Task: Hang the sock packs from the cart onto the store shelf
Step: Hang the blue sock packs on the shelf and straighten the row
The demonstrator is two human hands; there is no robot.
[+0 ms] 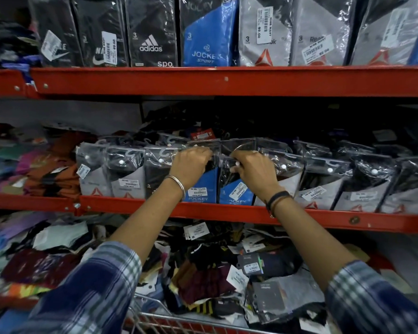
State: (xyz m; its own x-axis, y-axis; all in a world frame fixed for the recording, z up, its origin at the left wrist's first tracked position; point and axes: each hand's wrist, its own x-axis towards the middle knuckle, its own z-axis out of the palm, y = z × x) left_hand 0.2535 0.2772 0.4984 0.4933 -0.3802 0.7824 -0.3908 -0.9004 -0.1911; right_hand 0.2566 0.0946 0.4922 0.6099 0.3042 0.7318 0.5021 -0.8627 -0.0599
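A row of plastic-wrapped sock packs stands upright on the middle red shelf (pixel 203 210). My left hand (pixel 191 165) grips the top of a blue Jockey sock pack (pixel 200 189) in that row. My right hand (pixel 253 167) pinches the top of the neighbouring blue Jockey pack (pixel 237 191). Both hands wear wrist bands, and the sleeves are blue plaid. Grey Reebok packs (pixel 319 189) stand on either side of the Jockey packs. The wire cart (pixel 155 317) shows at the bottom edge, its inside mostly out of frame.
The upper red shelf (pixel 227 80) carries another row of packs: Nike, Adidas (pixel 151 42), Jockey, Reebok. Loose socks with tags lie heaped on the bottom shelf (pixel 215 266). Folded coloured garments (pixel 34 169) are stacked at the left.
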